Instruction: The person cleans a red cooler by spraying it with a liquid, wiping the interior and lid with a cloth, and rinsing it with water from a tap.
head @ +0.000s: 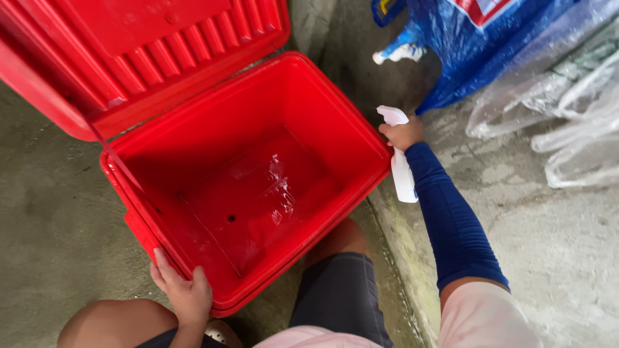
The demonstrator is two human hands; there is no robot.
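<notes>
A red plastic cooler box (335, 129) stands open on the concrete floor, with its ribbed lid (142, 58) flipped back at the upper left. A little water glistens on the box's bottom (277, 187). My left hand (184, 290) grips the box's near rim at the lower left. My right hand (403, 134), in a blue arm sleeve, holds a white spray bottle (402, 174) just outside the box's right wall, nozzle uppermost.
A blue plastic bag (477, 45) lies at the top right, with crumpled clear plastic sheets (567, 109) beside it. My knees (342, 238) press against the box's near side. Rough concrete floor (554, 238) surrounds everything.
</notes>
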